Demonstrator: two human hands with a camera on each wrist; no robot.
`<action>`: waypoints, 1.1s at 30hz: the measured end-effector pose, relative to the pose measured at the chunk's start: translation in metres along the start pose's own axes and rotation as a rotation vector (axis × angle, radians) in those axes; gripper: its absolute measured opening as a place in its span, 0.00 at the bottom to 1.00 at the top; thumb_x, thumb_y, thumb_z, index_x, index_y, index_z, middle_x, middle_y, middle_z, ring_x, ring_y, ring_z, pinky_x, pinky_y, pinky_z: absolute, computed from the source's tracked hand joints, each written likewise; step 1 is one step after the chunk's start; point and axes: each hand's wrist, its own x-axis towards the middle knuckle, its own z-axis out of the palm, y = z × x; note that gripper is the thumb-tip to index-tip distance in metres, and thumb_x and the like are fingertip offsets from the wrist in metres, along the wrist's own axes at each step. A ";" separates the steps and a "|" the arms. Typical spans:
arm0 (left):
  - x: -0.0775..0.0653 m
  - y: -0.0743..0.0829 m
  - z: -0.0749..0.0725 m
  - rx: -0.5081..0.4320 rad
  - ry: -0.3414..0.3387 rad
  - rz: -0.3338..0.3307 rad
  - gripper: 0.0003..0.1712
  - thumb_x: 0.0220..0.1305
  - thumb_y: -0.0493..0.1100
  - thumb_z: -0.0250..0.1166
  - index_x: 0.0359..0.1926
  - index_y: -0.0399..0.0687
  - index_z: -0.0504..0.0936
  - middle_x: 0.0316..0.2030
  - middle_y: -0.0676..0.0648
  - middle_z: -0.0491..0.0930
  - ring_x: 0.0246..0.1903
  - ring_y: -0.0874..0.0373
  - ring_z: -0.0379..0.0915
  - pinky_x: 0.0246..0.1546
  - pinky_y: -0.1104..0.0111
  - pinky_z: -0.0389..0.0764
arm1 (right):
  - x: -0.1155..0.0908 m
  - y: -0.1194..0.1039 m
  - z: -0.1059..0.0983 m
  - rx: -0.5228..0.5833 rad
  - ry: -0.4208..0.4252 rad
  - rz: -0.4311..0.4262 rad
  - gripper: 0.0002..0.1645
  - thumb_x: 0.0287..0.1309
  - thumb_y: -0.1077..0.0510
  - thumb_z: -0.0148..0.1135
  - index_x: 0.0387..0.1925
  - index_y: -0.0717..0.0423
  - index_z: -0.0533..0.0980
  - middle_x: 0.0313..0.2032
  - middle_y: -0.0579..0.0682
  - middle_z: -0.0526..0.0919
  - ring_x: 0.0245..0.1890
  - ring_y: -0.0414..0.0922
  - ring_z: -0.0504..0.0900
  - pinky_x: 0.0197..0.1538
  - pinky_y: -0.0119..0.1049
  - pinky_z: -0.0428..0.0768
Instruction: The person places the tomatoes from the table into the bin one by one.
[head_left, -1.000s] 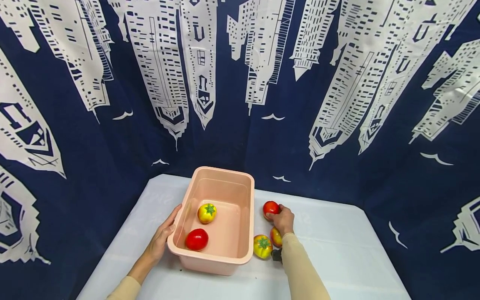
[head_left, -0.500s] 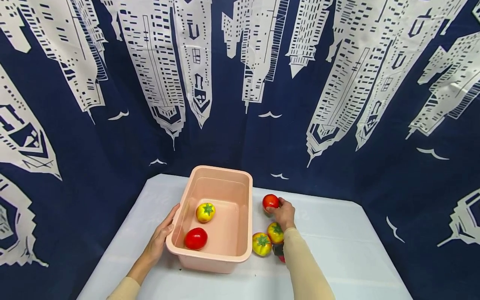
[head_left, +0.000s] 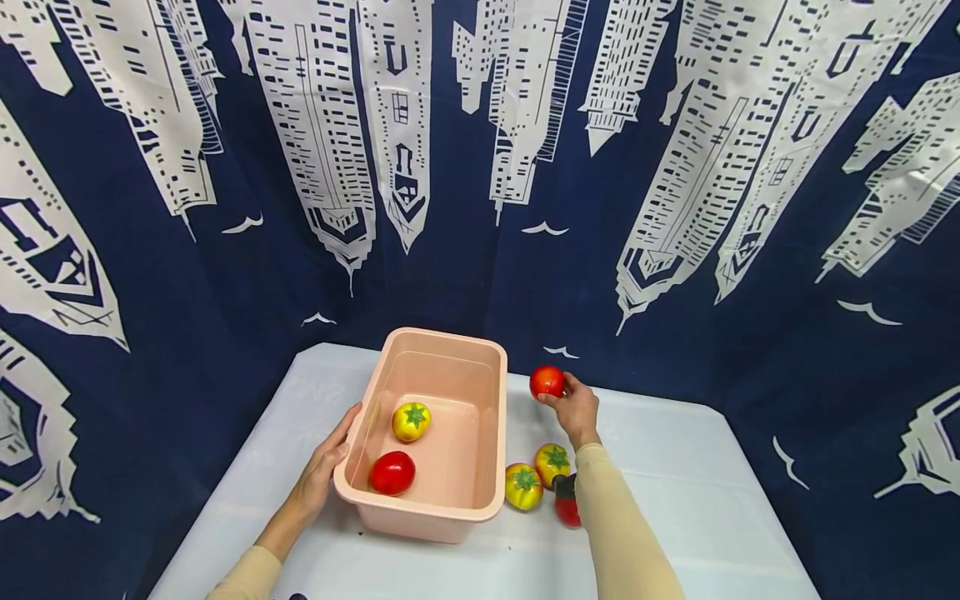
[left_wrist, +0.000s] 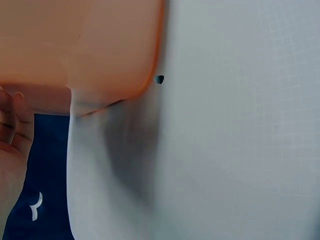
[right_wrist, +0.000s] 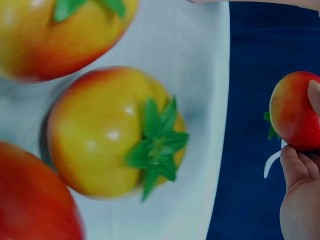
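Observation:
My right hand (head_left: 576,410) pinches a red tomato (head_left: 547,382) between thumb and fingers, above the table to the right of the bin. In the right wrist view that tomato (right_wrist: 296,111) shows a yellowish side and green leaves. My left hand (head_left: 318,477) rests against the outer left side of a pink plastic bin (head_left: 491,433), its fingers fairly straight along the wall below the rim. Inside the bin lie a yellow tomato (head_left: 412,422) with a green star-shaped calyx and a red tomato (head_left: 392,473).
Two yellow-red tomatoes, one (head_left: 523,487) beside the bin and one (head_left: 552,461) farther right, lie on the white table (head_left: 697,483). Another red tomato (head_left: 567,510) is partly hidden by the right wrist's black camera (head_left: 564,486). A dark blue skyline-print cloth (head_left: 450,283) hangs behind.
My right hand has lifted the red tomato and carried it slightly away from me. The tomatoes under my right forearm show more. My left hand stays at the bin.

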 end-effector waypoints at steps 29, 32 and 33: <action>0.001 -0.002 0.000 -0.034 -0.015 0.024 0.35 0.69 0.48 0.40 0.76 0.63 0.50 0.78 0.50 0.44 0.68 0.81 0.47 0.61 0.84 0.54 | 0.005 -0.023 -0.002 0.127 -0.045 0.026 0.50 0.49 0.62 0.73 0.71 0.63 0.59 0.69 0.62 0.66 0.69 0.55 0.67 0.70 0.47 0.65; 0.001 -0.002 -0.001 -0.030 -0.015 0.028 0.35 0.69 0.48 0.40 0.77 0.61 0.50 0.78 0.48 0.43 0.68 0.81 0.47 0.61 0.84 0.54 | 0.004 -0.027 -0.002 0.139 -0.052 0.035 0.50 0.50 0.62 0.72 0.72 0.62 0.58 0.69 0.61 0.66 0.69 0.54 0.66 0.69 0.47 0.66; 0.002 -0.002 -0.001 -0.033 -0.015 0.031 0.35 0.69 0.47 0.40 0.77 0.61 0.50 0.78 0.48 0.43 0.68 0.81 0.47 0.61 0.84 0.53 | 0.004 -0.029 -0.002 0.148 -0.052 0.038 0.50 0.50 0.62 0.72 0.72 0.62 0.58 0.69 0.62 0.66 0.69 0.54 0.66 0.69 0.47 0.66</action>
